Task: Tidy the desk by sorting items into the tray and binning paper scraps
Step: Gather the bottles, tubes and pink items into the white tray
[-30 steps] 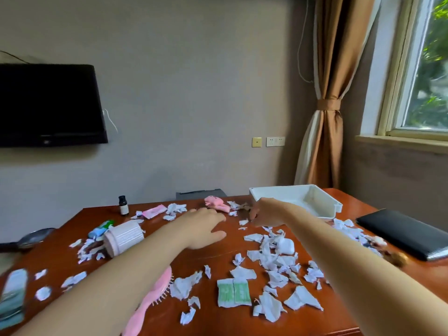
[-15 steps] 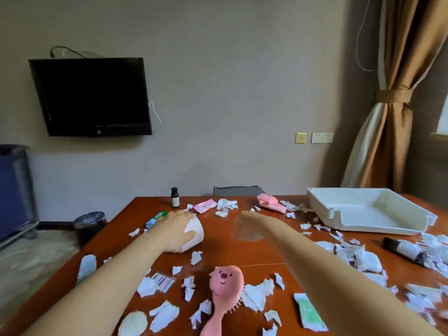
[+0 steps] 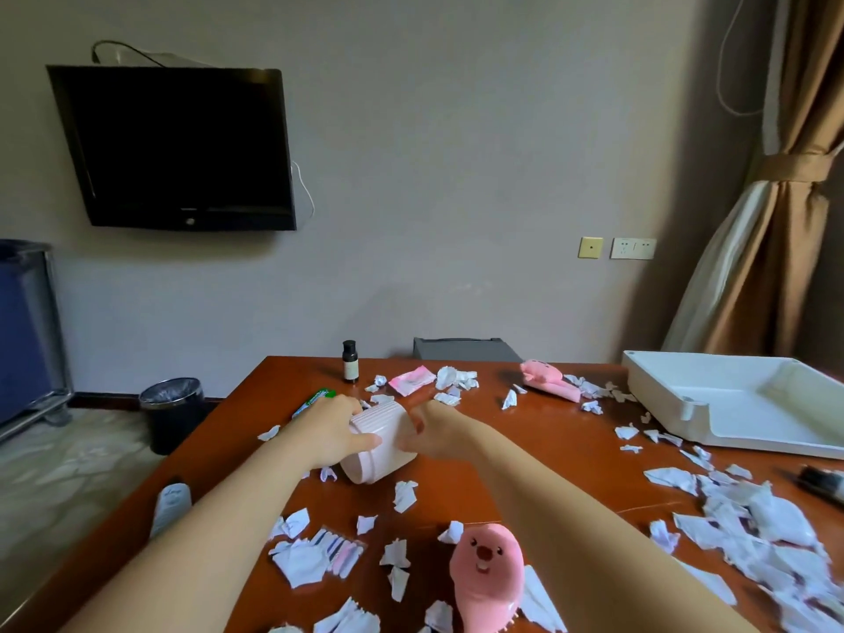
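Hands meet on the ribbed white container (image 3: 381, 443), which lies on its side on the desk (image 3: 539, 454): the left hand (image 3: 335, 431) curls around its near-left side, the right hand (image 3: 436, 431) presses its right side. Paper scraps (image 3: 753, 518) crowd the desk right of the container. Between them and the container bare wood lies open. The white tray (image 3: 740, 404) sits at the desk's right edge, well apart from the container; the bin (image 3: 171, 413) stands on the floor beyond the left edge.

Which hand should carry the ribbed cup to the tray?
Probably the right hand: it touches the ribbed cup on the side facing the white tray, far right on the desk. The left hand, also gripping it, would have to cross over.
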Available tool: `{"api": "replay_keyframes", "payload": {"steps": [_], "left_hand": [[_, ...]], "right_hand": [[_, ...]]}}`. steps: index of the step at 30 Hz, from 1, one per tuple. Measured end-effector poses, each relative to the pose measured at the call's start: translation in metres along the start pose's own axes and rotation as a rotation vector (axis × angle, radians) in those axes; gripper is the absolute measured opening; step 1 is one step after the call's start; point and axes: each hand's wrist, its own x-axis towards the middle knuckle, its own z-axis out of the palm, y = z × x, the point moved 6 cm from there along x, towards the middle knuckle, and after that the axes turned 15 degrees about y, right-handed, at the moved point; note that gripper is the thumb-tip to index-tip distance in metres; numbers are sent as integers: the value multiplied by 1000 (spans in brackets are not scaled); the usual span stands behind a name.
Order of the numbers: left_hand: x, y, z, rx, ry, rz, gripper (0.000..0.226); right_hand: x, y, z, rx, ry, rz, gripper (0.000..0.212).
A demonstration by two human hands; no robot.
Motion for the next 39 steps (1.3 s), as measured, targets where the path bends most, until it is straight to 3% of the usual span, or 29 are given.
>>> {"api": "replay_keyframes", "payload": {"steps": [9, 15, 19, 23, 30, 39], "left_hand": [[-5, 13, 10, -85, 14, 4, 71], [-21, 6, 21, -197, 66, -93, 87], [-28, 5, 25, -276, 91, -158, 85], [-34, -3, 27, -324, 93, -203, 80], [-38, -14, 36, -267, 106, -251, 75], [-38, -15, 29, -329, 64, -206, 79]], "right_hand": [[-7, 10, -14, 62, 100, -96, 12], [-12, -13, -30, -287, 195, -259, 26], [-20, -32, -32, -542, 273, -339, 21], [-29, -48, -25, -632, 310, -442, 28], [-38, -58, -7, -617, 294, -525, 19], [-32, -48, -14, -249, 206, -448, 21]]}}
